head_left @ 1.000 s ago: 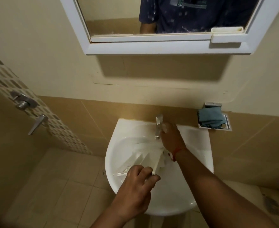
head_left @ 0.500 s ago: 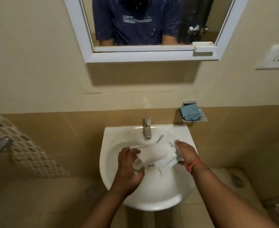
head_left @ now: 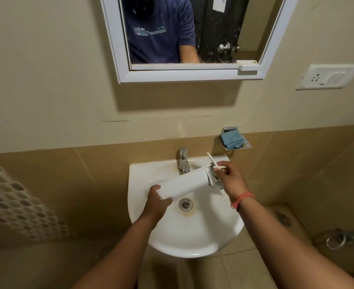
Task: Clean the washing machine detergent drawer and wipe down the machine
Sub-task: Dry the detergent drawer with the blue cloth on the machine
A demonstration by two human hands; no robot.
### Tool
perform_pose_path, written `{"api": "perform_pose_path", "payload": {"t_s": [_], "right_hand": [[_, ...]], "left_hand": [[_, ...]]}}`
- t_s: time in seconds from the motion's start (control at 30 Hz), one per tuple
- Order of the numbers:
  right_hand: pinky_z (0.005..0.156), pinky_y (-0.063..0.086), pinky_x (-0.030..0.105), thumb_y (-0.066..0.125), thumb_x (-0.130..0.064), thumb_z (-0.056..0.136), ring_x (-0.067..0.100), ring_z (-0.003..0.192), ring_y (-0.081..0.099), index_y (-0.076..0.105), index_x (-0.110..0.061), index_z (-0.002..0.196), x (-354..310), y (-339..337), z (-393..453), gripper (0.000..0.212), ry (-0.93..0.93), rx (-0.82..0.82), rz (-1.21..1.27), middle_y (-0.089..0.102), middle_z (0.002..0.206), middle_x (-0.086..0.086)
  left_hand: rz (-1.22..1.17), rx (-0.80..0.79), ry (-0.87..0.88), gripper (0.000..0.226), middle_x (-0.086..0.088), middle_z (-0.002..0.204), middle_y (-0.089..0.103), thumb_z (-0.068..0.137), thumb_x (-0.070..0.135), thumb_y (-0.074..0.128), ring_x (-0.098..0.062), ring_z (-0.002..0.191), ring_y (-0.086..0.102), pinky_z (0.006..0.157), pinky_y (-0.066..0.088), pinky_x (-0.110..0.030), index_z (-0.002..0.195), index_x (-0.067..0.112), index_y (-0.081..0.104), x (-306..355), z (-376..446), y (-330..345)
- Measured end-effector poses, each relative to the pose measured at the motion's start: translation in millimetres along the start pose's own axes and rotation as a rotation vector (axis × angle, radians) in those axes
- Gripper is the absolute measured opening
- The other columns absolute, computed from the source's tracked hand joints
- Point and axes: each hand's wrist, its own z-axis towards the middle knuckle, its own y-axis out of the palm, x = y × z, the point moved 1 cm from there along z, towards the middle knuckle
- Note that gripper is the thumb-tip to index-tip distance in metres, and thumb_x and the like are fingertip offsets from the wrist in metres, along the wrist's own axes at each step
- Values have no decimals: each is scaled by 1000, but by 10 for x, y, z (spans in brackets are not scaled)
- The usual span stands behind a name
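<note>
I hold the white detergent drawer [head_left: 184, 183] over the white sink [head_left: 194, 234], its plain underside turned up and its length slanting from lower left to upper right. My left hand [head_left: 158, 202] grips its lower left end. My right hand [head_left: 230, 180] grips the upper right end, where a thin white front panel and grey inner parts stick out. The chrome tap [head_left: 183, 159] stands just behind the drawer. No water can be seen running. The washing machine is out of view.
A blue cloth [head_left: 232, 139] lies in a metal wall dish right of the tap. A white-framed mirror [head_left: 184, 74] hangs above, a socket plate [head_left: 328, 77] at right. The sink drain [head_left: 185, 204] shows below the drawer. Chrome fittings sit at lower right [head_left: 343, 238].
My right hand left the tap and took the drawer's right end. Both hands turned the drawer underside up and raised it over the basin; the view shifted left.
</note>
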Motion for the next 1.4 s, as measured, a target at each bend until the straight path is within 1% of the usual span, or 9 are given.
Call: {"api": "perform_pose_path", "payload": {"t_s": [0.23, 0.4, 0.47, 0.63, 0.9, 1.0, 1.1, 1.23, 1.4], "right_hand": [[62, 40, 22, 61, -22, 94, 17, 84, 62, 58, -26, 100, -71, 165, -92, 8, -212, 46, -206, 66, 95, 0], [88, 44, 33, 64, -19, 90, 18, 101, 54, 59, -25, 105, -91, 296, -196, 17, -461, 25, -471, 62, 105, -2], [102, 39, 39, 61, -25, 90, 18, 104, 54, 62, -26, 109, -90, 336, -249, 19, -610, 25, -682, 64, 106, -4], [112, 30, 43, 49, -34, 92, 15, 101, 60, 60, -32, 107, -29, 337, -318, 19, -743, -52, -908, 67, 102, -8], [99, 43, 42, 54, -42, 89, 19, 98, 60, 63, -24, 104, -64, 136, -345, 25, -918, -135, -779, 68, 98, -4], [99, 40, 41, 53, -42, 88, 20, 104, 55, 63, -24, 105, -138, -103, -195, 27, -861, 10, -686, 65, 103, -4], [104, 40, 45, 54, -41, 92, 23, 122, 47, 58, -20, 124, -184, -418, 90, 38, -539, 128, -553, 58, 127, 0], [108, 41, 47, 60, -51, 87, 20, 124, 52, 53, -25, 136, -299, -622, 240, 56, 19, -201, 108, 57, 134, -4], [97, 51, 39, 57, -33, 95, 16, 108, 65, 63, -25, 122, -501, -589, 167, 29, 30, -315, 347, 70, 118, -1]], "left_hand": [[32, 40, -153, 49, -10, 136, 50, 96, 25, 55, -27, 114, 52, 89, 42, -32, 142, 16, 41, 79, -59, 98], [3, 180, -75, 30, -4, 134, 54, 99, 34, 48, -21, 111, 55, 96, 49, -36, 127, 23, 55, 382, -155, 356], [-176, 148, -84, 21, -2, 122, 61, 101, 39, 43, -19, 104, 60, 88, 57, -43, 109, 28, 59, 587, -232, 503], [-570, 7, -192, 43, -11, 104, 71, 101, 56, 38, -30, 91, 70, 61, 58, -39, 114, 22, 62, 961, -318, 787], [-567, 164, -133, 21, -8, 111, 68, 106, 22, 42, -24, 89, 68, 60, 58, -39, 120, 14, 55, 1018, -406, 809], [-562, 184, -115, 21, -6, 105, 70, 106, 19, 40, -21, 82, 71, 67, 61, -43, 119, 14, 56, 1051, -461, 763], [-546, 199, -110, 21, -5, 103, 68, 107, 20, 40, -22, 83, 69, 68, 61, -43, 119, 14, 56, 1113, -494, 697], [-503, 204, -73, 25, -2, 105, 69, 107, 25, 38, -21, 89, 68, 67, 60, -39, 122, 18, 58, 1242, -544, 659], [-412, 309, -23, 35, 2, 100, 69, 103, 45, 40, -15, 83, 63, 64, 53, -28, 117, 25, 64, 1445, -610, 653]]}}
